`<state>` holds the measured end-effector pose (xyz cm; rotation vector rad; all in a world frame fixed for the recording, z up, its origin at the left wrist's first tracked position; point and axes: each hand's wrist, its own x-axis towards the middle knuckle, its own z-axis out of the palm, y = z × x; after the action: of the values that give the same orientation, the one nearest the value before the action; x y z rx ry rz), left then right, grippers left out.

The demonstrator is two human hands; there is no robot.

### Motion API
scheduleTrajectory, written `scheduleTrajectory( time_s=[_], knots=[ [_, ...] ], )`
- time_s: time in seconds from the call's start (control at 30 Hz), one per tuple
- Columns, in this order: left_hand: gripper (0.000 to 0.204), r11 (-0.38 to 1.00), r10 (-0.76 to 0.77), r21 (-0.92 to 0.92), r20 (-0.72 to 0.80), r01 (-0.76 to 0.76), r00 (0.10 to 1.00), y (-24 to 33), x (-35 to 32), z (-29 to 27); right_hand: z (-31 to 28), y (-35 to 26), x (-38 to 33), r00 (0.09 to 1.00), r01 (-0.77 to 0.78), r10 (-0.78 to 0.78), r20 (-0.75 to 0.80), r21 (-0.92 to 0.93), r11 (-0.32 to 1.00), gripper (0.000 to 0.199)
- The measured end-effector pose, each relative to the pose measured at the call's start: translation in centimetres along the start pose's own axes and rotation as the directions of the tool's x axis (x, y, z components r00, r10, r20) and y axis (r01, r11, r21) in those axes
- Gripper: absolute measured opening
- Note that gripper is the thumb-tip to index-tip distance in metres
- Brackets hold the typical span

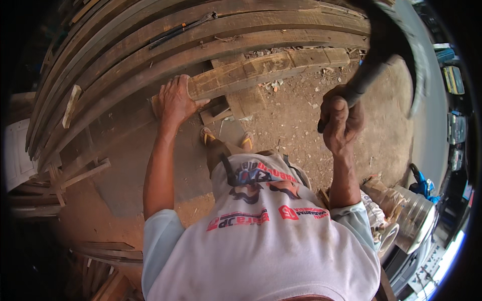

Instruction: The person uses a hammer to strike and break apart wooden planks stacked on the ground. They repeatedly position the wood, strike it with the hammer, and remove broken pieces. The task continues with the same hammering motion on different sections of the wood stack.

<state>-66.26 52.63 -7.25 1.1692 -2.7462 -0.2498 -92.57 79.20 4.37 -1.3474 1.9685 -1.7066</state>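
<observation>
My left hand (173, 99) grips a thick wooden beam (236, 76) near its left end, thumb out along the near side and fingers over the top. Crosswise marks run over the beam's worn upper face. Raised at the right, my right hand (343, 119) is closed round the dark handle of a hammer (386, 37). Its dark head, with a long curved end, is close to the camera, apart from the beam and smeared by motion. A short board (246, 103) lies crosswise under the beam.
Long timbers (201, 50) are stacked beyond the beam, with pincers (183, 29) lying on them. Wood chips dot the dirt floor (296, 120) near my sandalled feet (207, 135). Clear plastic containers (414, 215) stand at the right. Wood scraps (80, 175) lie at the left.
</observation>
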Motion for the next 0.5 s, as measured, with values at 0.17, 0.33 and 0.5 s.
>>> scheduleTrajectory(
  time_s=[0.17,0.33,0.5],
  knots=[
    [0.089,1.0,-0.015,-0.025,0.015,0.015,1.0,-0.2,0.2,0.0,0.7,0.9,2.4,0.863,0.502,-0.453,-0.221,0.289,0.815,0.053],
    [0.088,0.999,-0.017,-0.043,0.075,0.02,0.997,0.4,0.3,0.0,2.5,9.7,-3.8,0.744,-0.497,0.66,0.102,-0.575,0.65,0.05],
    [0.089,0.999,0.011,-0.031,-0.056,-0.012,0.998,-0.4,1.6,0.5,0.8,3.6,-0.5,0.905,-0.394,0.424,0.031,-0.311,0.865,0.056]
  ],
)
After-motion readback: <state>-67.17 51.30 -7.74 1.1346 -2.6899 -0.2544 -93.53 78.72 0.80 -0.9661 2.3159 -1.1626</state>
